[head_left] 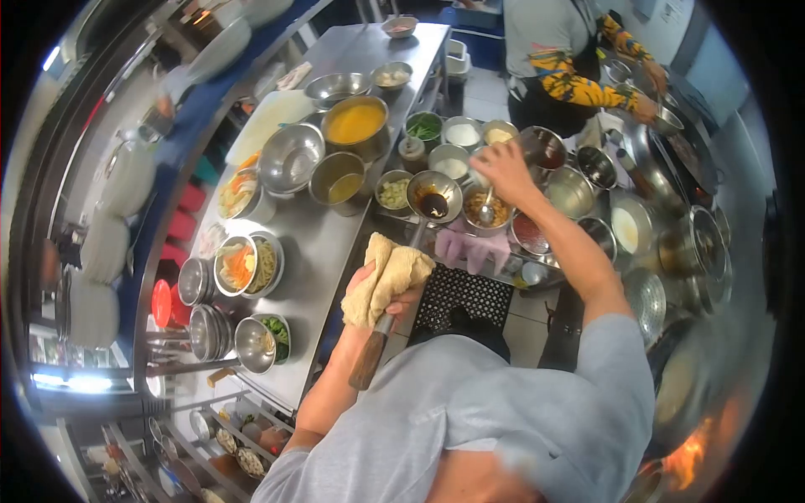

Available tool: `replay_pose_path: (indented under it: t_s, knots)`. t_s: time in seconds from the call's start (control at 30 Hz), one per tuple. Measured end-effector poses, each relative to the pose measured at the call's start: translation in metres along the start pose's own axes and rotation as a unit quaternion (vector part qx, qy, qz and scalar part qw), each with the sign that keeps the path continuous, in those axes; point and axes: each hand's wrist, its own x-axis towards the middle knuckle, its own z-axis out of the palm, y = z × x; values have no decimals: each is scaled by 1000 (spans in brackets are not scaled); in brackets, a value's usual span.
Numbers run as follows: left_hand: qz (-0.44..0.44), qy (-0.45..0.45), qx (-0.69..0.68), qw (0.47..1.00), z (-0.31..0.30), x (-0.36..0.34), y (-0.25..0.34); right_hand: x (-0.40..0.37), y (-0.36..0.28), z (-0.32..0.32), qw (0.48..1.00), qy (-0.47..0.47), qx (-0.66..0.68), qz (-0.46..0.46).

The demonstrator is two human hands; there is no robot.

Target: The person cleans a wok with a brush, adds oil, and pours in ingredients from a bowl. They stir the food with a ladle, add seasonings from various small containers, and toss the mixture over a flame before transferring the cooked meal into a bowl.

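My left hand [387,295] grips a beige folded cloth [386,277] wrapped around the wooden handle [370,356] of a long steel ladle. The ladle's bowl [433,198] holds a dark sauce and hangs over the row of seasoning bowls. My right hand [505,170] reaches forward and holds a spoon [486,211] dipped in a steel bowl of brownish seasoning [486,210]. Small steel bowls of white powders [462,134], green herbs [424,127] and red paste [528,230] surround it.
A steel counter [323,243] on the left carries a pot of yellow liquid [355,122], mixing bowls and bowls of shredded vegetables [237,265]. Pots and a wok [662,159] stand at right, flame [689,457] at lower right. Another person [570,59] works at the back.
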Motion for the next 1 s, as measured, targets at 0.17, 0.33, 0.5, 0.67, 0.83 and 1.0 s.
replay_pose_path:
  t_s: [0.17,0.33,0.5,0.67,0.83,1.0]
  knots:
    - [-26,3,-23,999,1,21,-4,14,4,-4,994,-44,-83,-51]
    - [-55,-11,-31,998,2,23,-3,19,8,-7,992,-53,-105,-40]
    - [-59,-18,-47,997,1,25,-1,19,13,-9,989,-77,-123,-24]
    - [-77,-27,-51,995,-2,29,2,8,15,-7,993,-47,-104,3]
    - [-67,-50,-63,994,2,27,0,-19,22,3,986,-27,33,161]
    - [-21,-58,-95,994,-3,8,-4,-83,57,83,836,92,323,434]
